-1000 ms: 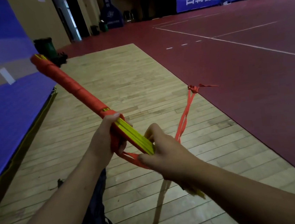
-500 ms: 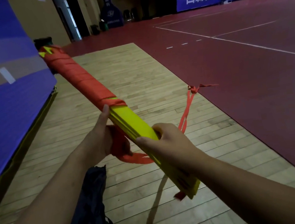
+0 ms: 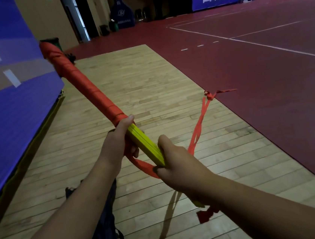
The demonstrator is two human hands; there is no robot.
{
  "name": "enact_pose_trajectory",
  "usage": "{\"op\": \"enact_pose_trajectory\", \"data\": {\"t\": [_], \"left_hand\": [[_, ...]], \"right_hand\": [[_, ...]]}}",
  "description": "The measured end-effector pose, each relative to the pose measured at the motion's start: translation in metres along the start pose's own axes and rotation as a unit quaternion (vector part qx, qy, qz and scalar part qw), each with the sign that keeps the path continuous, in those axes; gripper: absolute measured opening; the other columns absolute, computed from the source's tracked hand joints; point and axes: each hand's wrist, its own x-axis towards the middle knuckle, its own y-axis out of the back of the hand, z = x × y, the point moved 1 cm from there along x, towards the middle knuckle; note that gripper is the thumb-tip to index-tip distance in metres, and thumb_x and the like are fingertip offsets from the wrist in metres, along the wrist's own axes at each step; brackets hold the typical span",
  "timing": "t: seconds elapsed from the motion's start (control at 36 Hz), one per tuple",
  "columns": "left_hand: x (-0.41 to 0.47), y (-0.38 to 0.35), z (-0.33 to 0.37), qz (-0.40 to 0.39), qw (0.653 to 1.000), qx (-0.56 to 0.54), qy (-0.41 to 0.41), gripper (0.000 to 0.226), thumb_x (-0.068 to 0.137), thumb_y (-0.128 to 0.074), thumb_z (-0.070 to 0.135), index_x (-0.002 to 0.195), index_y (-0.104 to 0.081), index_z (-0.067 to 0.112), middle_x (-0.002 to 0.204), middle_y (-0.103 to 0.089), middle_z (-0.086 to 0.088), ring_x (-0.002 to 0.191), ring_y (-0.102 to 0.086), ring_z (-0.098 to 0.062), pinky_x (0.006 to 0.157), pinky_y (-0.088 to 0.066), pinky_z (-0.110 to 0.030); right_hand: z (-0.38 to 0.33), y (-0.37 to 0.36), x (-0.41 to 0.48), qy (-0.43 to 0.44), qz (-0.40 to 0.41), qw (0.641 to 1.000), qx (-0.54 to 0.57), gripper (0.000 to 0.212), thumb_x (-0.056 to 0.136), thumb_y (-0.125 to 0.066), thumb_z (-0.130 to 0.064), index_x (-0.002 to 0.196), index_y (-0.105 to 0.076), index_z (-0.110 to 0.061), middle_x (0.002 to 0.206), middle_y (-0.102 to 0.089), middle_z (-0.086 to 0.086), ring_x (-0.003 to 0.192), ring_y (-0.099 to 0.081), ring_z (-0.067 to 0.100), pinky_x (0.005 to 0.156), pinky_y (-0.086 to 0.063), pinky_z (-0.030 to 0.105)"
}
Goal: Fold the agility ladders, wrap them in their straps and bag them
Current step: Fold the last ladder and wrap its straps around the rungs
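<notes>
Wooden floor, red court to the right, blue wall banner at left.

Folded ladder bundle: 1 long stack of yellow rungs, held in the air. Long axis runs from far left, high, to near right, low. The far part is wound in red strap up to the left hand; the near part is bare yellow.

Dark bag lies on the floor under the left forearm, near side.

Loose strap leaves the right hand and trails far right along the floor to a knot. A short red loop sags between the 2 hands under the bundle.

Left hand: fingers curled round the bundle at the edge of the wrap. Right hand: closed on the bare yellow part nearer the person, strap caught beneath it.

Judgement: wrapping is partly done. The next turn belongs on the bare stretch between the hands; the right hand is nearer the free strap.
</notes>
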Motion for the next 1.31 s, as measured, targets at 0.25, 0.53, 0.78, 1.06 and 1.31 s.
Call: {"op": "enact_pose_trajectory", "data": {"t": [0.25, 0.53, 0.78, 1.06, 1.31], "left_hand": [[-0.002, 0.009, 0.006, -0.127, 0.987, -0.085, -0.043, 0.037, 0.086, -0.045, 0.041, 0.073, -0.075, 0.023, 0.093, -0.069, -0.01, 0.068, -0.061, -0.018, 0.066, -0.049, -0.036], [0.01, 0.009, -0.004, -0.116, 0.98, 0.081, 0.141, 0.085, 0.077, -0.053, 0.079, 0.105, -0.063, 0.0, 0.062, -0.057, -0.011, 0.056, -0.062, -0.029, 0.06, -0.053, -0.033], [0.011, -0.002, -0.007, 0.034, 0.995, 0.074, 0.052, 0.054, 0.087, -0.063, 0.056, 0.072, -0.062, 0.005, 0.052, -0.053, -0.005, 0.048, -0.057, -0.023, 0.063, -0.048, -0.036], [0.004, 0.004, -0.006, -0.035, 0.992, 0.109, 0.055, 0.057, 0.085, -0.066, 0.057, 0.092, -0.066, 0.0, 0.077, -0.067, -0.018, 0.059, -0.067, -0.025, 0.062, -0.054, -0.032], [0.006, 0.026, -0.001, -0.142, 0.984, -0.106, -0.001, 0.032, 0.056, -0.078, 0.042, 0.074, -0.073, 0.016, 0.08, -0.064, -0.003, 0.066, -0.06, -0.018, 0.059, -0.052, -0.032]], "right_hand": [[-0.001, 0.021, -0.003, -0.079, -0.27, 0.882, 0.378, 0.037, 0.094, -0.068, -0.033, 0.12, -0.053, -0.011, 0.09, -0.072, 0.011, 0.072, -0.069, 0.022, 0.07, -0.057, 0.033], [0.011, 0.015, 0.001, -0.045, -0.024, 0.991, 0.124, 0.037, 0.087, -0.076, -0.037, 0.107, -0.062, -0.01, 0.086, -0.072, 0.008, 0.071, -0.074, 0.019, 0.069, -0.064, 0.04], [0.0, 0.003, -0.004, -0.036, 0.038, 0.999, 0.014, 0.032, 0.097, -0.061, -0.046, 0.113, -0.054, -0.019, 0.094, -0.061, -0.003, 0.082, -0.063, 0.012, 0.07, -0.057, 0.029], [-0.001, -0.012, -0.004, -0.039, 0.095, 0.994, -0.027, 0.027, 0.096, -0.065, -0.027, 0.1, -0.039, -0.025, 0.098, -0.048, -0.006, 0.082, -0.055, 0.011, 0.07, -0.055, 0.027], [-0.012, 0.01, -0.006, -0.103, -0.229, 0.894, 0.37, 0.048, 0.093, -0.068, -0.041, 0.126, -0.047, -0.013, 0.097, -0.074, 0.014, 0.07, -0.068, 0.026, 0.063, -0.056, 0.031]]}}
